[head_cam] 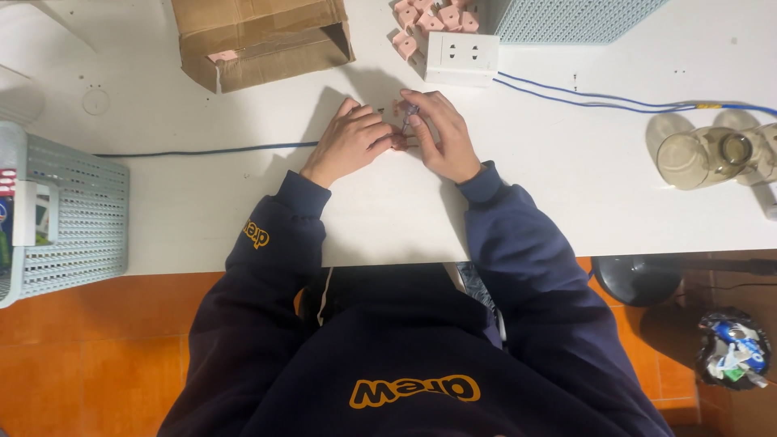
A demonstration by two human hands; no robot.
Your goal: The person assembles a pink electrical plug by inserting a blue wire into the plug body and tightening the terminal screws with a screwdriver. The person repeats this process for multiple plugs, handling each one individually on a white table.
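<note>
My left hand (350,139) and my right hand (442,136) meet over the white table (566,178). Between them sits a small pink plastic part (398,109), held down by my left fingers. My right hand grips a thin screwdriver (409,116) whose tip points at the pink part. Much of the part is hidden by my fingers. A heap of similar pink parts (425,20) lies at the far edge, beside a white socket plate (461,57).
An open cardboard box (259,40) stands at the far left. A pale perforated basket (69,214) sits at the left edge, another (566,16) at the back. Blue wires (583,95) run right. A glass jar (700,155) lies at the right.
</note>
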